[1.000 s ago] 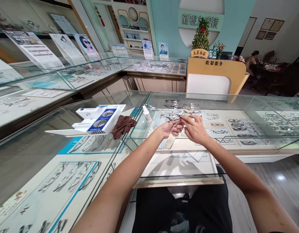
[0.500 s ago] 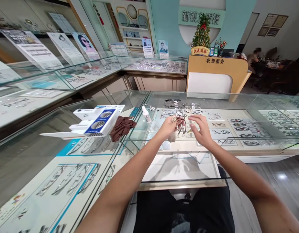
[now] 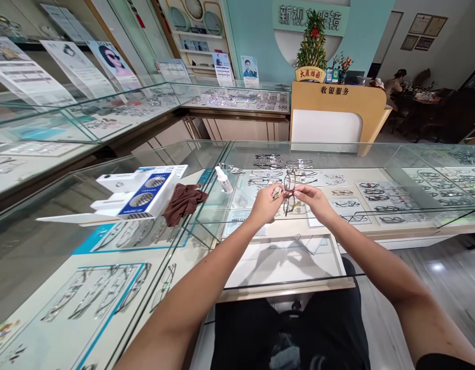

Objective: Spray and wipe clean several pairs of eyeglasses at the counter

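In the head view, a pair of thin dark-framed eyeglasses (image 3: 289,181) is held up on end over the glass counter, one lens above the other. My left hand (image 3: 267,203) is closed on the glasses near their middle. A crumpled beige cloth (image 3: 276,193) is bunched in the same hand. From the other side, the thumb and fingertips of my right hand (image 3: 315,202) pinch the glasses close to the bridge. Which part each fingertip touches is too small to make out.
Left of my hands, a white spray bottle (image 3: 224,180), a brown cloth (image 3: 183,203) and an opened blue-and-white box (image 3: 147,196) rest on the glass. Eyeglass frames lie in rows inside the showcase. Below my forearms is an open white drawer (image 3: 253,262). Behind stands a reception desk (image 3: 299,97).
My right hand, open beside the glasses before, has closed on them. The beige cloth that hung below my left hand is now gathered in it. The view has shifted slightly right.
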### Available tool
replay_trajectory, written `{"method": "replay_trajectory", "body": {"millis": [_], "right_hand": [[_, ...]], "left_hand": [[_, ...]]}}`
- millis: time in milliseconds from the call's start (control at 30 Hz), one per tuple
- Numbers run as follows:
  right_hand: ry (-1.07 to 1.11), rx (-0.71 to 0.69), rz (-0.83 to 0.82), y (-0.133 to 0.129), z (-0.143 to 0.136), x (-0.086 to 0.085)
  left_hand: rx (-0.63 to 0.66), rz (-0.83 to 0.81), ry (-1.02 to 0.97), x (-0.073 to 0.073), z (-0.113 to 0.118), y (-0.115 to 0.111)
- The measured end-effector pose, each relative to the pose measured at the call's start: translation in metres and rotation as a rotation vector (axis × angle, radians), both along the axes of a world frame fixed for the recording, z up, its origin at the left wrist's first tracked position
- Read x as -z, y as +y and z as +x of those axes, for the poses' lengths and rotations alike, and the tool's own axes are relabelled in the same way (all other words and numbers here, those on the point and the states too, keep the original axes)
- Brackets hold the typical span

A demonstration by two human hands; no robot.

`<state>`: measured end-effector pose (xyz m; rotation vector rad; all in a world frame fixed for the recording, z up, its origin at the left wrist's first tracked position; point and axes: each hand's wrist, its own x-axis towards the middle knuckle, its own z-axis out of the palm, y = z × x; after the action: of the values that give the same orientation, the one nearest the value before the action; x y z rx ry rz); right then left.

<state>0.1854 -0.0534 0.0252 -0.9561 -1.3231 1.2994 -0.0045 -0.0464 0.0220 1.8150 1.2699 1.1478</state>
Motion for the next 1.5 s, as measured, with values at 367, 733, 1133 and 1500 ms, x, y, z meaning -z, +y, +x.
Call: {"method": "replay_trajectory", "body": {"millis": [367,733,1133,1500], "right_hand": [[0.014,0.013,-0.045,0.001,0.001,0.002],[0.118,-0.115,-0.208,-0.001,0.002,-0.005],[0.289,-0.123,-0.181,0.000,0.011,-0.030],[0.407,-0.150,-0.122,-0.008,-0.004,-0.052]], "left_hand": [[0.019,0.102,0.120,-0.001,-0.004,0.003],[-0.219,0.412,0.527,-0.010,-0.042,0.021],[-0.352,0.613,0.269,-0.011,-0.036,0.015],[-0.056,0.669,0.341,-0.007,-0.018,0.001]]}}
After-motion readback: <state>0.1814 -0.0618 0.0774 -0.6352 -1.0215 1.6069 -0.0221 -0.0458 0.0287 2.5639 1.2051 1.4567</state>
